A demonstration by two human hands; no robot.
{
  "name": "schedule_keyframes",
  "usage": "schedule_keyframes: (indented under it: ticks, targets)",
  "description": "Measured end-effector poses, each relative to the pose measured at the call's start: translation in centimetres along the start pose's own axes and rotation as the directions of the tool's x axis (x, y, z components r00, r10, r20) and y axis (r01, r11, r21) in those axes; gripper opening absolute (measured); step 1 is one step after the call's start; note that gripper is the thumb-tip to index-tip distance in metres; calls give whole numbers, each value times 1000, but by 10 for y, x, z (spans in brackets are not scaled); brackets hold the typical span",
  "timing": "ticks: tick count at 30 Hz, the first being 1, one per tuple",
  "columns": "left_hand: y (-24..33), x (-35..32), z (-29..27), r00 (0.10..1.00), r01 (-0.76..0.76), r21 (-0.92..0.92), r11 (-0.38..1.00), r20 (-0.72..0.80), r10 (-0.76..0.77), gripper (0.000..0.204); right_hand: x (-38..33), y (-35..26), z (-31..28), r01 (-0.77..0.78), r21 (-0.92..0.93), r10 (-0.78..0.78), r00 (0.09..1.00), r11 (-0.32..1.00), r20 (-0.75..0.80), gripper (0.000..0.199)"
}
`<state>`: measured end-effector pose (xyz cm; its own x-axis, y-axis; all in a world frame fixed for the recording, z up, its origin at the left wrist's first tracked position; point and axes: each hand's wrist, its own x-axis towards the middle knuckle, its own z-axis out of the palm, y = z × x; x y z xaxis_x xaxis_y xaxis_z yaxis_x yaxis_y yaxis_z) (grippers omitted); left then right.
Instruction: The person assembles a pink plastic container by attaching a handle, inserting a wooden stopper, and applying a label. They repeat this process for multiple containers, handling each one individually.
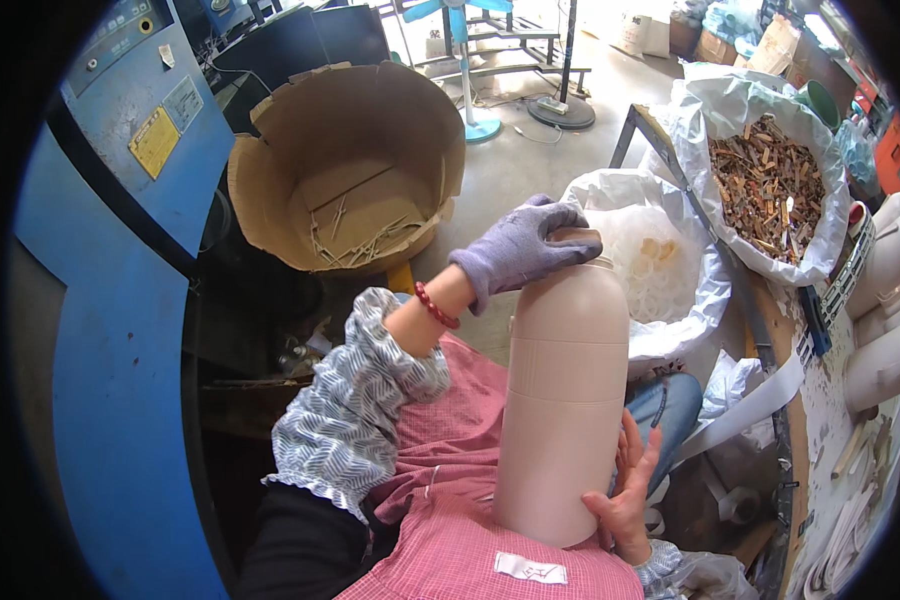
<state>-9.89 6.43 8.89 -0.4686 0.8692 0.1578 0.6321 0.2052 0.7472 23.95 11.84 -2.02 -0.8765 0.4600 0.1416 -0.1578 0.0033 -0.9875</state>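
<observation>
A tall pale-beige plastic bottle (565,420), like a thermos shell with a narrow neck, stands slightly tilted on my lap against the pink checked apron (455,400). My left hand (525,245), in a grey-purple glove with bare fingertips, is closed over the bottle's neck, so the mouth is mostly hidden. Low on the bottle's right side, my bare right hand (628,495) has its fingers stretched out and apart. Its thumb rests against the wall of the bottle.
Ahead on the left is a large cardboard drum (360,190) with thin scraps inside. White sacks of translucent plastic rings (650,275) and brown chips (770,190) stand at right, beside a worn workbench (820,440) bearing more beige shells (885,360). A blue machine (120,330) borders the left.
</observation>
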Motion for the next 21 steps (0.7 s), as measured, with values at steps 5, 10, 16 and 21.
schedule_keyframes:
  ticks: [5, 10, 16, 21]
  targets:
    - [15, -15, -17, 994, 49, -306, 951, 107, -16, 51, 0, 6, -5, 98, -65, -93, 993, 993, 78, 132]
    - [31, -2, -13, 998, -65, -287, 956, 5, 70, 45, 15, 7, -24, 156, -188, -150, 988, 970, 48, 116]
    - [15, 31, 56, 954, -275, 78, 958, -98, 282, 22, 35, -17, -48, 151, -21, -151, 949, 988, -277, 28]
    - [11, 51, 78, 989, -128, -202, 971, 46, 140, 39, 70, -2, -49, -14, 339, 100, 966, 941, -240, 11]
